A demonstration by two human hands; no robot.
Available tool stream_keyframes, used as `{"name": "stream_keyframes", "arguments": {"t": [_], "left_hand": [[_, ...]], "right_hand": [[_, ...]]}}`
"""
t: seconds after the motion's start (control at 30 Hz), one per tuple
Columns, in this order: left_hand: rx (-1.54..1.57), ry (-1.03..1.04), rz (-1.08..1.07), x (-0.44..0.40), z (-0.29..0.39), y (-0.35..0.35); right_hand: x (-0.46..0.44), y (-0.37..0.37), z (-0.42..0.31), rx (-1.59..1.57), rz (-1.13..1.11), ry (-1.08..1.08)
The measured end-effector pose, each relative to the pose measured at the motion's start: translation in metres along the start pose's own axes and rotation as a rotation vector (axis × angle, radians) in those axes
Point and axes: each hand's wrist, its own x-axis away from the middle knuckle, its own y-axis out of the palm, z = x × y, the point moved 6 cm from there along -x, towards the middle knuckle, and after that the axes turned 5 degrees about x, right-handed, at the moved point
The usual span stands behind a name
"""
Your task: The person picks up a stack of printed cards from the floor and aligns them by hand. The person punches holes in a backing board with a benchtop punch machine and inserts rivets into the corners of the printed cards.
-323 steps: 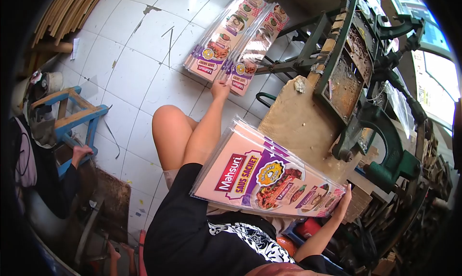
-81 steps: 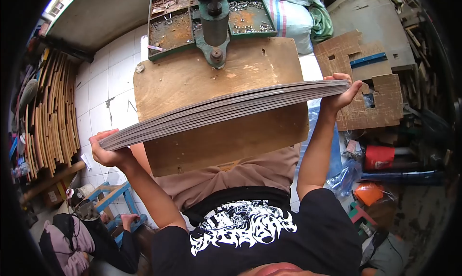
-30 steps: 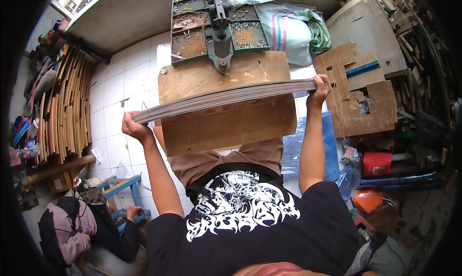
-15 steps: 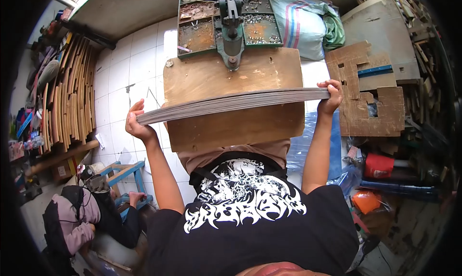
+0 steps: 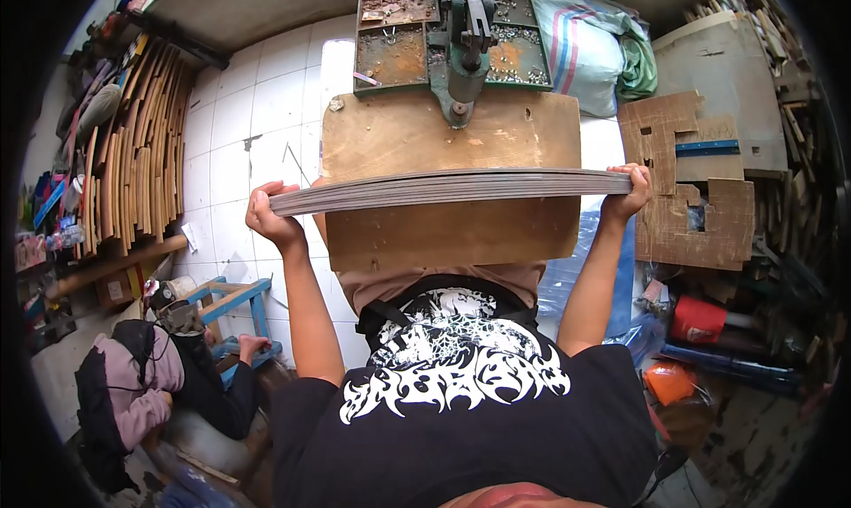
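A stack of thin sheets (image 5: 452,187) is held edge-up by its two ends, slightly bowed, above a wooden board (image 5: 452,238). My left hand (image 5: 277,215) is wrapped round the stack's left end. Round the right end my right hand (image 5: 629,193) is closed, its fingers over the top. Only the sheets' edges show, so their printed faces are hidden. Beyond the stack stands a green press (image 5: 465,74), its lower tip over the far part of the board. Trays (image 5: 390,51) with small metal pieces flank the press.
Wooden strips (image 5: 137,153) lean at the left. Another person (image 5: 146,375) sits at lower left near a blue stool (image 5: 257,308). Sacks (image 5: 581,51) lie beyond the trays. Cut boards (image 5: 691,180) and a red roll (image 5: 698,320) are at the right.
Earlier, one stack lay face-up across my lap while my left hand touched others on the floor. Now both hands hold a stack edge-up. Lately it has become more level, and the view has shifted.
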Motion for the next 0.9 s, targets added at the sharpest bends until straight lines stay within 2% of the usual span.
{"name": "stream_keyframes", "arguments": {"t": [0.17, 0.3, 0.6, 0.9], "left_hand": [[-0.014, -0.010, -0.002, 0.001, 0.004, 0.000], [0.004, 0.005, -0.001, 0.000, 0.004, 0.001], [-0.013, 0.024, -0.005, 0.002, 0.006, 0.003], [0.008, 0.048, -0.024, -0.001, 0.003, 0.003]], "right_hand": [[0.001, 0.004, -0.003, 0.096, 0.022, -0.006], [-0.002, 0.002, 0.000, 0.065, 0.019, 0.039], [-0.001, 0.002, -0.001, 0.020, 0.079, -0.010], [0.000, 0.006, -0.006, 0.085, 0.079, 0.002]]}}
